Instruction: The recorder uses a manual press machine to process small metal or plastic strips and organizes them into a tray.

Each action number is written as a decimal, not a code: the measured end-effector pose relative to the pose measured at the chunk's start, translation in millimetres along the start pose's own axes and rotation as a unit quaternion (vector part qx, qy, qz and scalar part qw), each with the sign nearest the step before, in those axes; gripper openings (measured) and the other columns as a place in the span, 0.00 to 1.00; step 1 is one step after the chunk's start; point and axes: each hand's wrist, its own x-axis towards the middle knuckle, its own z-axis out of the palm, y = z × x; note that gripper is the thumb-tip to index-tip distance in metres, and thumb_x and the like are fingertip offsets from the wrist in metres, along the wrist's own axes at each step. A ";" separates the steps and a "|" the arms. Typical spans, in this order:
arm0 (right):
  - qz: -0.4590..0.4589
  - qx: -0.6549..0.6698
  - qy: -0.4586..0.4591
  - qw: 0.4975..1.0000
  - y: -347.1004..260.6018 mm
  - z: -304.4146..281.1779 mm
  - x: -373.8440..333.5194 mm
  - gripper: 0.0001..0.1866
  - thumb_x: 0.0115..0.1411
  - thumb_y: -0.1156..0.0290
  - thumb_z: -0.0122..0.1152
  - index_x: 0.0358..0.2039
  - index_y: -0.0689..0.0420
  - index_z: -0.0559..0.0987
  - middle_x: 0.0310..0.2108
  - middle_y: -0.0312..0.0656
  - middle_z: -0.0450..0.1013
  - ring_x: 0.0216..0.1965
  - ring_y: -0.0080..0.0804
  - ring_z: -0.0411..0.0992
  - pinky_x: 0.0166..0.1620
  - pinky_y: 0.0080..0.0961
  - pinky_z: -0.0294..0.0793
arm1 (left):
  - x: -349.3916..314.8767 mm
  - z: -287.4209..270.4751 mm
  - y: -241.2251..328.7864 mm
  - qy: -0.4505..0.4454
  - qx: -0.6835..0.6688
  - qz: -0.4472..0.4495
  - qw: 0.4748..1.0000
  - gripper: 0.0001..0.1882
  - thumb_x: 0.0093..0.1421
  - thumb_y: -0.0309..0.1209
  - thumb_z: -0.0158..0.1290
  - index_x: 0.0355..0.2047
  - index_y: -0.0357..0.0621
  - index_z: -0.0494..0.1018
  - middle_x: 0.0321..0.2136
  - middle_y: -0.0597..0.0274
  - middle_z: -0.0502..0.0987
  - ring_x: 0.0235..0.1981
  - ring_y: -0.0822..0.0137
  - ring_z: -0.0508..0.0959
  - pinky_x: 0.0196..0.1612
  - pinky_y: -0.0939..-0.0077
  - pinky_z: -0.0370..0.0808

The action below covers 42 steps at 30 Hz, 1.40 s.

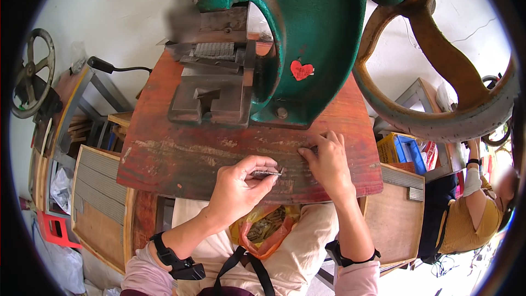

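Observation:
My left hand (244, 186) is closed above the near edge of the reddish wooden bench top (181, 153), pinching a thin, dark metal piece (267, 173) between thumb and fingers. To its right, my right hand (327, 161) rests at the bench surface with fingers curled and thumb drawn in. Whatever its fingertips hold, if anything, is too small to make out. In front of both hands stands a green hand press (323, 27) with a dark steel block (211, 96) under its ram. A ridged metal part (215, 50) sits in the tooling above that block.
An orange-yellow bag (263, 246) of small metal pieces lies in my lap. Wooden trays with rows of grey pieces flank the bench: a left tray (101, 225) and a right tray (392, 214). The press's large wheel (433, 123) overhangs the right side. A person (474, 211) sits at far right.

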 end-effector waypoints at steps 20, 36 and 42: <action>-0.219 0.195 -0.031 0.956 -71.3 -37.1 -43.6 0.15 0.49 0.84 0.57 0.39 0.58 0.76 0.30 0.41 0.71 0.35 0.40 0.68 0.42 0.31 0.67 | -41.2 -10.8 18.4 0.025 0.039 0.107 0.993 0.16 0.53 0.19 0.56 0.43 0.35 0.68 0.34 0.54 0.79 0.35 0.71 0.79 0.38 0.78 0.79; -0.193 0.205 -0.065 0.957 -77.6 -45.8 -48.7 0.19 0.50 0.83 0.59 0.43 0.58 0.71 0.34 0.46 0.73 0.39 0.46 0.72 0.42 0.35 0.72 | -45.6 -9.8 27.1 0.005 0.076 0.121 0.990 0.19 0.52 0.17 0.56 0.44 0.36 0.66 0.33 0.56 0.79 0.35 0.76 0.77 0.37 0.81 0.79; -0.187 0.199 -0.086 0.958 -76.3 -45.0 -48.2 0.18 0.50 0.83 0.59 0.43 0.58 0.70 0.34 0.47 0.72 0.38 0.48 0.72 0.40 0.36 0.72 | -45.0 -9.4 25.9 0.007 0.068 0.117 0.991 0.17 0.53 0.19 0.56 0.44 0.35 0.66 0.32 0.52 0.79 0.34 0.68 0.80 0.38 0.76 0.79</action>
